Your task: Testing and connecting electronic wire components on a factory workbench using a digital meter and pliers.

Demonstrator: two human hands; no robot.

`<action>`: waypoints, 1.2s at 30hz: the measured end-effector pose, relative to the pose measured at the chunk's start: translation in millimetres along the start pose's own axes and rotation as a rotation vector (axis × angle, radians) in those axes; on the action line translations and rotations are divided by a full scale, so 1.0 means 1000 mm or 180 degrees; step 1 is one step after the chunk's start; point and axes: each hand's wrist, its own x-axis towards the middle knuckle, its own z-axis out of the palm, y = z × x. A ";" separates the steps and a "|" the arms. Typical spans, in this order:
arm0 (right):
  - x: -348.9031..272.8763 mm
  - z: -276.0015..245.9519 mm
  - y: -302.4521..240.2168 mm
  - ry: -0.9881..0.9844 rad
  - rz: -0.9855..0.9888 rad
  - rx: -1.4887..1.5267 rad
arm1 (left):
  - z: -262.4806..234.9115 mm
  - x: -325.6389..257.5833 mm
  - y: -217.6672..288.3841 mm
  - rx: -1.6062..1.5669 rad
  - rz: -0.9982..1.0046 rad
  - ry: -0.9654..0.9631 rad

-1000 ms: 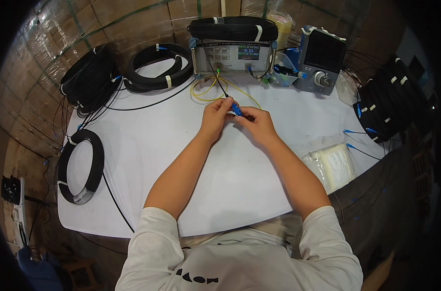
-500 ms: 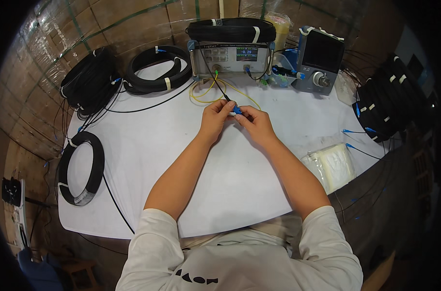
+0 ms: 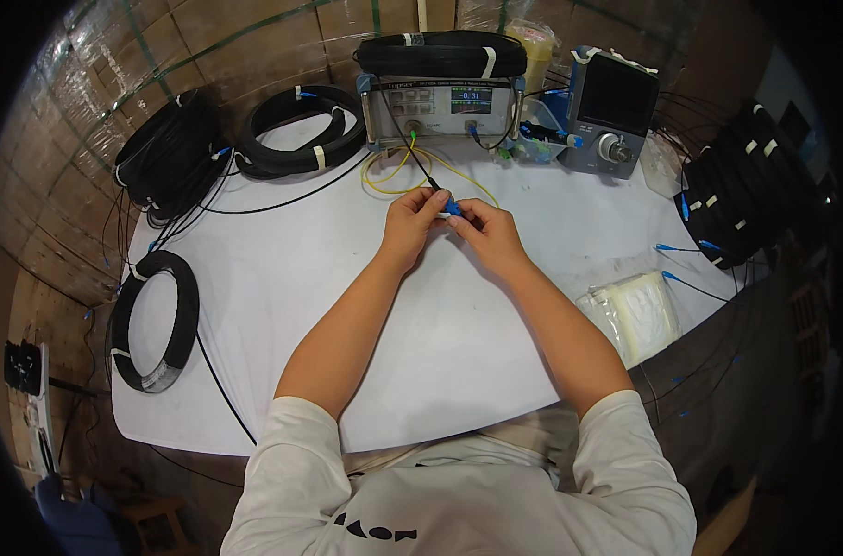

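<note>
Both hands (image 3: 451, 227) meet, fingertips pinched together.

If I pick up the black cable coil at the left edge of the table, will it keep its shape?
Probably mostly. The black cable coil is bound by pale ties, so the loops should stay together. The ring would likely sag, being thin cable. Its loose tail across the white table cover would drag.

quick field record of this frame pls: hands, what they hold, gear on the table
left hand: pinching the blue connector with a black cable running off it
right hand: pinching the same connector from the other side
surface: white table sheet
rear centre: grey test instrument, cable coil on top, yellow fibre in front
rear right: handheld tester with screen
left: black cable coils
right: clear bag
</note>
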 end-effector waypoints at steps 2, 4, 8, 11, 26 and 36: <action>0.000 -0.001 0.003 0.0009 0.0009 0.0015 | 0.001 0.000 0.001 0.0053 -0.0025 0.0020; -0.001 0.001 0.001 0.0011 0.0007 0.0123 | -0.001 0.000 -0.002 0.0017 -0.0006 0.0007; -0.002 0.001 0.002 0.0020 0.0013 -0.0022 | 0.000 -0.001 -0.001 0.0068 -0.0034 0.0021; -0.002 0.001 0.002 0.0039 0.0010 0.0061 | 0.002 -0.003 0.001 0.0026 -0.0030 0.0011; -0.002 -0.002 -0.006 0.0089 0.0020 -0.0246 | 0.001 -0.001 -0.002 0.0218 0.0092 0.0045; -0.005 0.001 -0.014 0.0232 -0.0002 -0.0423 | 0.004 0.000 -0.006 0.0031 0.0286 0.0078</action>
